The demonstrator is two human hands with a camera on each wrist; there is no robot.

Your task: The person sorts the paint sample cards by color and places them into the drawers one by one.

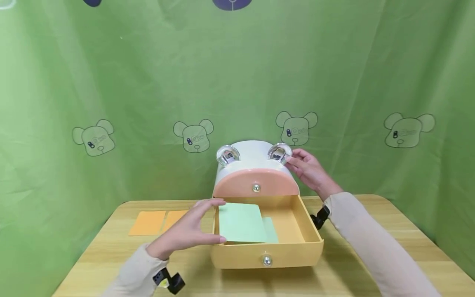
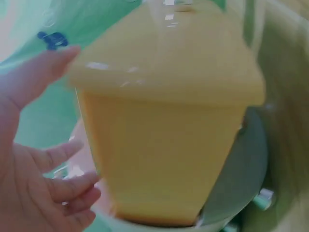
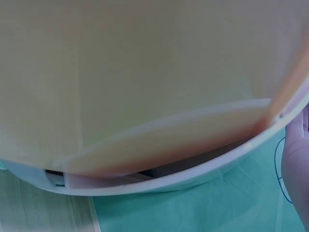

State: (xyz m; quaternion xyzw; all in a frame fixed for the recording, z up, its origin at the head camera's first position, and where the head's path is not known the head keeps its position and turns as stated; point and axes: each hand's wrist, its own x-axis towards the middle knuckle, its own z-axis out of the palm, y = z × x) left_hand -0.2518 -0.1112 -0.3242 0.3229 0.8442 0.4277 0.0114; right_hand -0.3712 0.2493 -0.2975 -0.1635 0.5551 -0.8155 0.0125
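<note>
A drawer box with a white rounded top (image 1: 252, 154) has a pulled-out yellow drawer (image 1: 267, 256). Inside the drawer, a larger light green card (image 1: 242, 222) overlaps a smaller green one (image 1: 271, 231). My left hand (image 1: 191, 227) is at the drawer's left side, thumb and fingers spread wide at the larger card's left corners. In the left wrist view, its thumb lies close to the drawer's front corner. My right hand (image 1: 306, 169) holds the silver ear (image 1: 280, 153) on the right of the top, thumb against its edge; the right wrist view shows little of this hand.
Two orange cards (image 1: 147, 223) lie on the wooden table (image 1: 111, 255), left of the box. A second silver ear (image 1: 228, 155) sits on the top's left. Above the yellow drawer is a pink drawer front (image 1: 237, 185) with a knob. A green curtain (image 1: 237, 74) hangs behind.
</note>
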